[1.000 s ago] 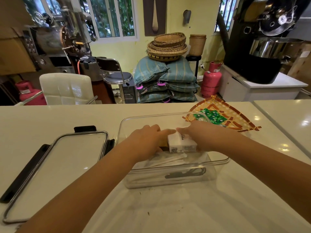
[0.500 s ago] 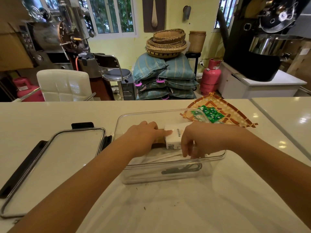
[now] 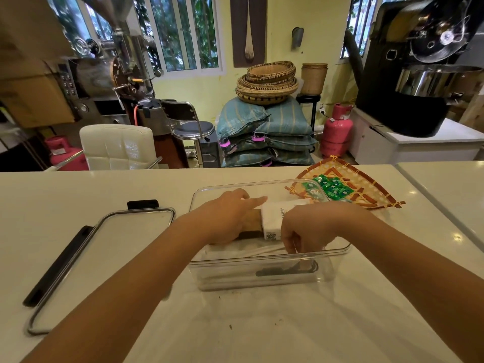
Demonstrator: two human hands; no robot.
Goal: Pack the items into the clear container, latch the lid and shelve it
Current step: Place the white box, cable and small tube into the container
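Note:
The clear container (image 3: 262, 280) stands in the middle of the white counter, lid off. Both my hands are inside it. My left hand (image 3: 225, 218) lies over a brown packet (image 3: 252, 222), its index finger stretched onto a white packet (image 3: 272, 218). My right hand (image 3: 306, 229) has its fingers curled down round the right end of that white packet. White wrapped sticks (image 3: 262, 251) lie on the container floor in front. The clear lid (image 3: 104, 258) with black latches rests flat on the counter to the left.
A woven fan-shaped tray (image 3: 366, 189) holding several green sachets (image 3: 334, 188) sits behind the container to the right. A second counter begins at the far right. Chairs, sacks, baskets and gas cylinders stand beyond the counter's far edge.
My right hand has slid toward me along the white packet and curled its fingers down at the near end. My left hand stays on the brown packet.

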